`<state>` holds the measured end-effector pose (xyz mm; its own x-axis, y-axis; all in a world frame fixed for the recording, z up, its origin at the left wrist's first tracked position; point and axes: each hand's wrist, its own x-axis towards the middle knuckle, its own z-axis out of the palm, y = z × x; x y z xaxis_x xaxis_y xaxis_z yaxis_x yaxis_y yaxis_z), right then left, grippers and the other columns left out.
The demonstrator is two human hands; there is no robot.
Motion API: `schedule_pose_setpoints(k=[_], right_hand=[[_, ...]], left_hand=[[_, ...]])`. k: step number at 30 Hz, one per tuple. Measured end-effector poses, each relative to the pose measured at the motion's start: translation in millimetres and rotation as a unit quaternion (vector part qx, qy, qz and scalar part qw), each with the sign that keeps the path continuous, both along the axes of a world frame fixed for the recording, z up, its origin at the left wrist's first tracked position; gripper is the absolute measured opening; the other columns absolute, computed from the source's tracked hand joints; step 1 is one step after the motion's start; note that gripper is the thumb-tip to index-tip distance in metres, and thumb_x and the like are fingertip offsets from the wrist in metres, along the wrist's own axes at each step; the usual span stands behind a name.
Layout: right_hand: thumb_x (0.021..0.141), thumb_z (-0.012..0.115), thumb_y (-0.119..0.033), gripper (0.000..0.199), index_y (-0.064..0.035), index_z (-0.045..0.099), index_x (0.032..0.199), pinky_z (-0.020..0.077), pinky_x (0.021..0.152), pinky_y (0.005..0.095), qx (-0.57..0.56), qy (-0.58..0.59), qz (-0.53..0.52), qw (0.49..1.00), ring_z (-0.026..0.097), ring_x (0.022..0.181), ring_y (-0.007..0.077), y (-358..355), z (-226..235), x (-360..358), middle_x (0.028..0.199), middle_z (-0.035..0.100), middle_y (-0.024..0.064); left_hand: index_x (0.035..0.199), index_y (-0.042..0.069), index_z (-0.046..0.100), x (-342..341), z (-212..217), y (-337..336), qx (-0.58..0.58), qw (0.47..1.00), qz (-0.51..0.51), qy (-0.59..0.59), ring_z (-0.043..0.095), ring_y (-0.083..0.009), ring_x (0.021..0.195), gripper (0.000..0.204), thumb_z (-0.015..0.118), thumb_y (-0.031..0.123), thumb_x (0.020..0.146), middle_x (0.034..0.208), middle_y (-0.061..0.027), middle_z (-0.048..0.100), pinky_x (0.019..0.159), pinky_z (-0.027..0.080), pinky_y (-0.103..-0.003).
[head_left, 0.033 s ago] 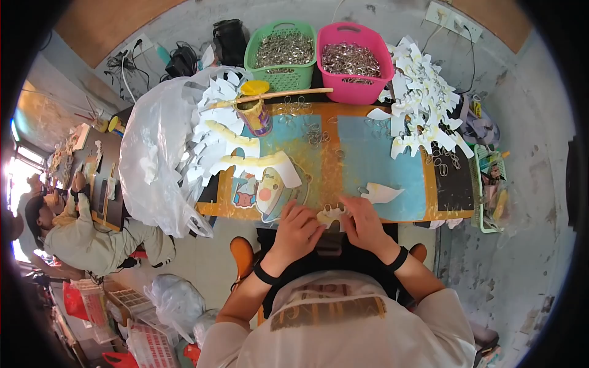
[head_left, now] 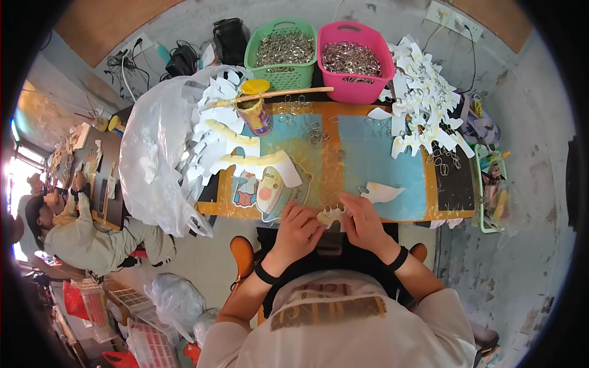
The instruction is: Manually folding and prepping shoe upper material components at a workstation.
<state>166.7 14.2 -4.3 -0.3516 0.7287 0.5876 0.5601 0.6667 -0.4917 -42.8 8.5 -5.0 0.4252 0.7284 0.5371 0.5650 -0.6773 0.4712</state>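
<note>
A green basket point(head_left: 279, 46) and a pink basket point(head_left: 354, 52) are seen; the desk point(head_left: 328, 159) is orange with blue mats; white cut-outs point(head_left: 423, 98) and a pale yellow piece point(head_left: 330, 214) are shown.

The floor point(head_left: 527, 245) is grey and rough, with dark spots. At the top, the wall point(head_left: 104, 24) has a brown part above a grey part. A white plug box point(head_left: 451, 15) sits on the wall at the top right, with a wire hanging down. The low table point(head_left: 331, 159) is orange with blue mats on it. Bright light comes from a window point(head_left: 18, 172) far on the left. Another person point(head_left: 80, 236) sits at a dark table point(head_left: 107, 159) there.
</note>
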Motion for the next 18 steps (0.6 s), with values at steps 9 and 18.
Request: schedule_pose_setpoints(k=[9, 18], right_hand=[[0.068, 0.064, 0.002, 0.060, -0.0057, 0.056, 0.127, 0.0429, 0.092, 0.0422, -0.004, -0.059, 0.047, 0.997, 0.056, 0.099, 0.0253, -5, -14, 4, 0.105, 0.063, 0.0058], [0.068, 0.062, 0.004, 0.063, -0.0045, 0.055, 0.130, 0.0431, 0.090, 0.0412, 0.032, -0.062, 0.056, 0.996, 0.056, 0.097, 0.0236, 1, -10, 0, 0.104, 0.063, 0.0052]], left_hand=[[0.073, 0.008, 0.063, -2, 5, -10, -0.118, 0.992, 0.009, -0.035, 0.057, -0.0278, 0.094, 0.016, 0.078, 0.006, 0.068, 0.091, -0.0054, 0.056, 0.105, 0.033, -0.054], [0.067, 0.005, 0.055, -14, 5, -11, -0.113, 0.983, 0.031, -0.141, 0.061, -0.0262, 0.094, 0.020, 0.073, -0.002, 0.072, 0.096, -0.0071, 0.062, 0.104, 0.038, -0.049]])
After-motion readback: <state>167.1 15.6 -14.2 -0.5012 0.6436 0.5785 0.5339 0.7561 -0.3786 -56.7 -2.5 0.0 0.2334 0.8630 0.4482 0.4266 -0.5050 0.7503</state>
